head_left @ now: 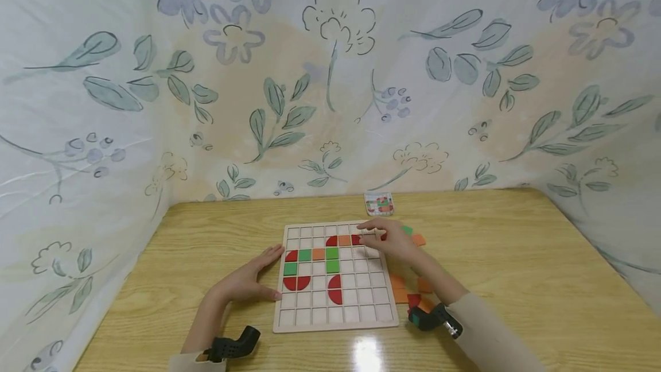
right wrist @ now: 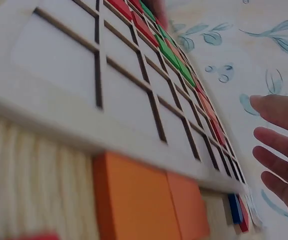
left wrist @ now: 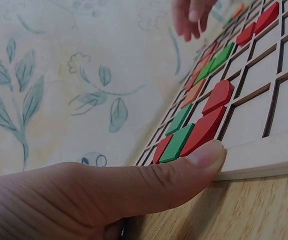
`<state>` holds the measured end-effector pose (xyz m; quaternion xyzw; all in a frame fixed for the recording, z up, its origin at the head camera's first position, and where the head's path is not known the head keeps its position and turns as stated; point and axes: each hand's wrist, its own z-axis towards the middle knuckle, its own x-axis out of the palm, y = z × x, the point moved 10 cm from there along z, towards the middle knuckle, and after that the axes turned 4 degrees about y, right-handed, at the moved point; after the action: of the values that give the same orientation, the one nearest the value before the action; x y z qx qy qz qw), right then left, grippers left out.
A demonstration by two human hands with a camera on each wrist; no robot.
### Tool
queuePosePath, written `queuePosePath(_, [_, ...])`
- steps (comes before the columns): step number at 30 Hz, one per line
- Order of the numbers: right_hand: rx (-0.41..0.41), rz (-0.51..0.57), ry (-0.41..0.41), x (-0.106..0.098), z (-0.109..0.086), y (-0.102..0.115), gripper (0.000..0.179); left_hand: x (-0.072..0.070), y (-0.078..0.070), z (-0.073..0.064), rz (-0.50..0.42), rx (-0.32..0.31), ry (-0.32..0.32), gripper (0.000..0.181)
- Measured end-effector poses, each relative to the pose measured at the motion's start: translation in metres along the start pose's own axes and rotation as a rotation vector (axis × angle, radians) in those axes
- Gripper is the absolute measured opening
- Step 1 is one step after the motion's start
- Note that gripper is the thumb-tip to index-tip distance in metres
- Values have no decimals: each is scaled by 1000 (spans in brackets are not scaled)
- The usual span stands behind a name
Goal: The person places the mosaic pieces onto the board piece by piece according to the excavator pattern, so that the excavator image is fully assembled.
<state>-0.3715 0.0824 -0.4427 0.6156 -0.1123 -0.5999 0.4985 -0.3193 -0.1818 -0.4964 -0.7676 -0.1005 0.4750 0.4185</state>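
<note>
wooden grid board [head_left: 335,327] lies on the table [head_left: 496,268], red, green and orange tiles [head_left: 333,260] in its cells. the left hand [head_left: 244,281], spread wide, touches the board's left edge; the right hand [head_left: 396,241], fingers parted, is above its far right corner, loose tiles [head_left: 400,296] beside its right edge.

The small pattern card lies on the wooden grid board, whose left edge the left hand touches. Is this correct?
Not quite: the head view shows the small pattern card beyond the wooden grid board, not on it. The left hand does touch the board's left edge.
</note>
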Motion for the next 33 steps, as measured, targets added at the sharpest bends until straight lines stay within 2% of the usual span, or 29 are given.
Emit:
queuePosePath(4, [21,-24,-30,-18,-13,-10,30,0,-1,-1,-3,1,-3,97])
queuePosePath(11, [133,-34,-65,-48,-43,-32,32,0,-1,-2,-7,-6,-7,97])
queuePosePath(15, [107,-77,-70,-57,-55,-34,31,0,0,-2,-10,-8,-9,97])
queuePosePath(19, [43,-104,-18,-55,-67,-28,29,0,0,-2,-5,-17,-8,97])
queuePosePath(24, [41,-140,92,-43,-86,-25,29,-1,0,-1,-4,-31,-6,96])
queuePosePath(31, [-113,-174,178,-26,-110,-11,24,-1,-1,-1,-8,-31,-3,96])
queuePosePath(33, [-120,-181,204,-20,-115,-9,22,-1,-1,-1,-12,-31,-2,97])
